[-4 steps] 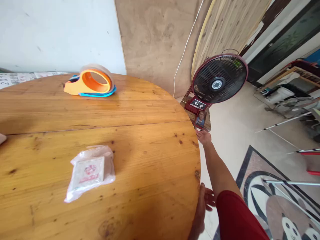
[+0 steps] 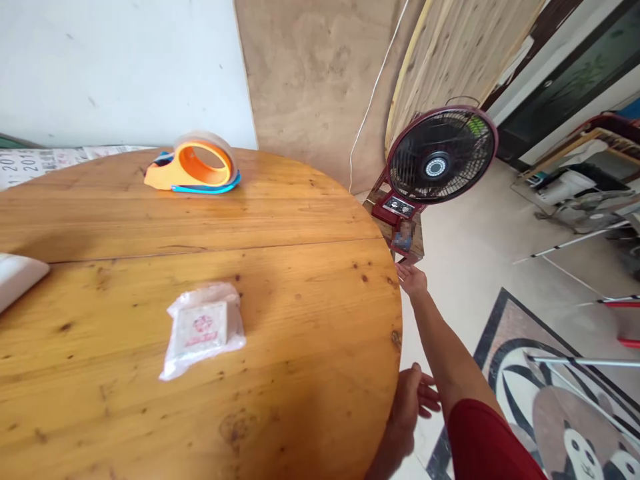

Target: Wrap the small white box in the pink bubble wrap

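Observation:
My right hand (image 2: 413,280) reaches past the table's right edge, its arm in a dark red sleeve. Its fingers look extended, close to a small wooden stand (image 2: 414,252); the tips are partly lost against the table edge, and I see nothing held. Nearer to me, my left hand (image 2: 414,400) hovers at the rim of the round wooden table (image 2: 310,313), thumb up and fingers apart, holding nothing. On the stand are a dark red fan (image 2: 440,157) and a small picture of a person (image 2: 404,237).
An orange tape dispenser (image 2: 193,167) sits at the table's back. A plastic-wrapped box (image 2: 203,330) with red print lies mid-table. At the left edge is a white object (image 2: 17,277). Beyond, a panda-patterned floor panel (image 2: 550,407) and a metal rack (image 2: 585,237) show.
The view has shifted left, so the dispenser and wrapped box appear further right and more of the white object shows. My right hand appears slightly lower, a little further from the small picture.

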`<state>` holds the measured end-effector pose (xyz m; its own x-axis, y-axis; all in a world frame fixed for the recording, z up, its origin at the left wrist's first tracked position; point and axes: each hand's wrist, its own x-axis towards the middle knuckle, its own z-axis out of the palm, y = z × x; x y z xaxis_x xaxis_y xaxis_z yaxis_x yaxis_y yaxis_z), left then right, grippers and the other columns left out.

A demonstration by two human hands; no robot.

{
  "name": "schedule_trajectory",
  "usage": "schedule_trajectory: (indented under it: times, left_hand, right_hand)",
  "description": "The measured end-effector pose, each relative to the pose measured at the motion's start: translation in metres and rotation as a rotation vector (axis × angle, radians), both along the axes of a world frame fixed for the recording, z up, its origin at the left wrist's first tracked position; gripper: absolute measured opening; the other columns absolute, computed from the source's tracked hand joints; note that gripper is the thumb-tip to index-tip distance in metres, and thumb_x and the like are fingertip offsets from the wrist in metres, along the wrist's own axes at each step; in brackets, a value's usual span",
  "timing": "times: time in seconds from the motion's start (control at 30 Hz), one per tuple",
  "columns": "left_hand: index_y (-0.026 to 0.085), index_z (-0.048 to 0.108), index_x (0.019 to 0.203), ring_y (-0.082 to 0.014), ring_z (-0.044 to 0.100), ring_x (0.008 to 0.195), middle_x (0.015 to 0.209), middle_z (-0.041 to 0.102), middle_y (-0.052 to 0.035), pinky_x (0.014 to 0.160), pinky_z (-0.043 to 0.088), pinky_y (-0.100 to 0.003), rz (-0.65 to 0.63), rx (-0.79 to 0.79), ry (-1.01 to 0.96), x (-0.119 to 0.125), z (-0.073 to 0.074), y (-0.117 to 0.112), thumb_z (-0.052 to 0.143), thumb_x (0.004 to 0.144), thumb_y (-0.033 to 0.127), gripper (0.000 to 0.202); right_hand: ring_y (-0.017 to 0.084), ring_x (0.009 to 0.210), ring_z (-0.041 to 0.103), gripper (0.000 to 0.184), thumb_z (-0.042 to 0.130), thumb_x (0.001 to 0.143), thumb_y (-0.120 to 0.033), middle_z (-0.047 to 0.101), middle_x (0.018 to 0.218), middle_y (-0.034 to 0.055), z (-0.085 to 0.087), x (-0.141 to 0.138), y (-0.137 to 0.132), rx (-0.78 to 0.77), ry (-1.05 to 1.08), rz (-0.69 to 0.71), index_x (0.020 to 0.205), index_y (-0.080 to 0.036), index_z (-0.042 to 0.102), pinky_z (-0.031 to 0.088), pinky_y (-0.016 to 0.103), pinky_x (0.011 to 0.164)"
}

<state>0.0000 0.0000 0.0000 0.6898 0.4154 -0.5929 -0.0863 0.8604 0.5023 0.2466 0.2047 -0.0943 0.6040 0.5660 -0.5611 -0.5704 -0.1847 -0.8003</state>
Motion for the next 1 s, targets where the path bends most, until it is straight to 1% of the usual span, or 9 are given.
schedule_trajectory:
  times: [0.13, 0.3, 0.37, 0.5, 0.67, 0.77, 0.83, 0.9, 1.0]
  left_hand:
    - [0.013, 0.064, 0.085, -0.0175, 0.063, 0.068, 0.08, 0.067, -0.0092, 0.068, 0.043, -0.032, 0.083, 0.083, 0.018, -0.003, -0.002, -0.013, 0.05, 0.082, 0.039, 0.03]
    - [0.014, 0.071, 0.093, -0.016, 0.059, 0.076, 0.083, 0.068, -0.0056, 0.072, 0.043, -0.029, -0.034, 0.472, 0.092, -0.028, 0.008, -0.034, 0.055, 0.077, 0.028, 0.027]
    - [0.014, 0.074, 0.096, -0.0165, 0.058, 0.078, 0.084, 0.069, -0.0057, 0.073, 0.044, -0.029, -0.113, 0.61, 0.092, -0.053, 0.018, -0.049, 0.054, 0.08, 0.028, 0.029]
    - [0.016, 0.075, 0.103, -0.0175, 0.061, 0.079, 0.089, 0.072, -0.0055, 0.07, 0.047, -0.029, -0.378, 0.693, 0.061, -0.128, 0.046, -0.078, 0.058, 0.08, 0.029, 0.031]
    - [0.02, 0.075, 0.112, -0.02, 0.066, 0.09, 0.102, 0.072, -0.0075, 0.075, 0.049, -0.026, -0.525, 0.751, -0.147, -0.229, 0.108, -0.075, 0.066, 0.081, 0.038, 0.037]
    - [0.018, 0.075, 0.111, -0.0194, 0.067, 0.091, 0.101, 0.073, -0.0089, 0.078, 0.051, -0.027, -0.399, 0.833, -0.174, -0.282, 0.153, -0.056, 0.061, 0.087, 0.035, 0.033]
    - [0.019, 0.074, 0.105, -0.0199, 0.066, 0.092, 0.1, 0.073, -0.0085, 0.081, 0.051, -0.03, -0.247, 0.884, -0.004, -0.31, 0.175, -0.038, 0.06, 0.089, 0.037, 0.028]
    - [0.019, 0.072, 0.1, -0.0201, 0.067, 0.09, 0.098, 0.073, -0.0072, 0.079, 0.052, -0.031, 0.044, 0.866, 0.151, -0.328, 0.184, -0.015, 0.061, 0.089, 0.041, 0.027]
    - [0.017, 0.07, 0.096, -0.0215, 0.064, 0.094, 0.098, 0.071, -0.0067, 0.088, 0.05, -0.036, 0.398, 0.99, 0.459, -0.342, 0.178, 0.033, 0.062, 0.087, 0.041, 0.027]
  right_hand:
    - [0.014, 0.067, 0.068, 0.03, 0.035, 0.1, -0.022, 0.07, 0.079, 0.0049, 0.036, -0.017, -0.04, 0.009, -0.077, -0.039, 0.085, -0.017, 0.06, 0.053, 0.024, 0.054]
    - [0.012, 0.064, 0.07, 0.03, 0.038, 0.099, -0.025, 0.073, 0.075, 0.0048, 0.115, -0.042, -0.078, 0.127, -0.195, -0.001, 0.081, -0.017, 0.061, 0.053, 0.022, 0.054]
    - [0.013, 0.064, 0.07, 0.029, 0.04, 0.098, -0.024, 0.074, 0.076, 0.0063, 0.145, -0.057, -0.087, 0.184, -0.231, 0.044, 0.083, -0.016, 0.064, 0.054, 0.022, 0.055]
    - [0.014, 0.06, 0.069, 0.027, 0.043, 0.095, -0.019, 0.074, 0.074, 0.0075, 0.185, -0.098, -0.098, 0.294, -0.293, 0.115, 0.084, -0.014, 0.067, 0.053, 0.023, 0.052]
    - [0.014, 0.061, 0.07, 0.019, 0.054, 0.09, -0.024, 0.074, 0.075, 0.0075, 0.222, -0.174, -0.101, 0.582, -0.464, 0.279, 0.085, -0.013, 0.068, 0.054, 0.023, 0.057]
    - [0.014, 0.064, 0.07, 0.015, 0.066, 0.084, -0.028, 0.075, 0.079, 0.0077, 0.245, -0.23, -0.099, 0.658, -0.536, 0.5, 0.089, -0.014, 0.07, 0.053, 0.024, 0.058]
    - [0.014, 0.063, 0.069, 0.013, 0.069, 0.082, -0.028, 0.075, 0.078, 0.0058, 0.257, -0.268, -0.094, 0.671, -0.552, 0.63, 0.088, -0.016, 0.07, 0.052, 0.024, 0.059]
    - [0.013, 0.064, 0.069, 0.012, 0.071, 0.08, -0.028, 0.075, 0.079, 0.0028, 0.262, -0.305, -0.086, 0.666, -0.551, 0.733, 0.088, -0.019, 0.07, 0.05, 0.025, 0.059]
    - [0.012, 0.068, 0.067, 0.016, 0.069, 0.08, -0.031, 0.073, 0.083, 0.0012, 0.26, -0.348, -0.065, 0.66, -0.59, 0.865, 0.091, -0.02, 0.069, 0.048, 0.025, 0.062]
